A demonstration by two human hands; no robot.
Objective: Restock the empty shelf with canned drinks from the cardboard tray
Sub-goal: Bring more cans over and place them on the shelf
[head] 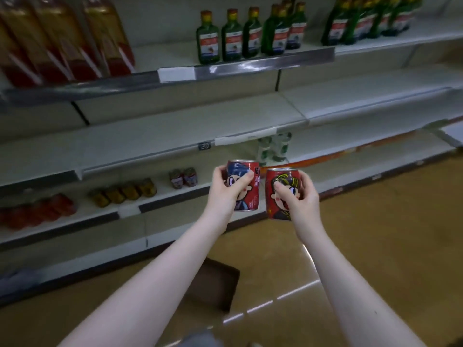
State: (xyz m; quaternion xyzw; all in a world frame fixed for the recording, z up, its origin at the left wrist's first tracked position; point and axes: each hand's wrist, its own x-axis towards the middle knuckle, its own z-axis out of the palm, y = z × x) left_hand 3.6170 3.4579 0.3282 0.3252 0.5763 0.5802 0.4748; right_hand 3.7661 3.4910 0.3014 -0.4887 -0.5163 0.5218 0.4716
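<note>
My left hand [225, 191] grips a red can with a blue-haired cartoon face [246, 196]. My right hand [298, 196] grips a second red can with a yellow-haired cartoon face [274, 204]. Both cans are upright, side by side and slightly apart, in the air in front of the shelving. Just above and behind them runs the bare white shelf [175, 131]. The brown cardboard tray [218, 281] lies on the floor below, partly hidden by my left forearm; its contents cannot be seen.
The top shelf holds green bottles [233, 36] and large amber bottles [62, 41]. The lower shelf carries small jars [183, 177], yellow cans [125, 191] and red packs [37, 211]. White-green bottles [273, 149] stand further right. A shiny tan floor [375, 234] spreads right.
</note>
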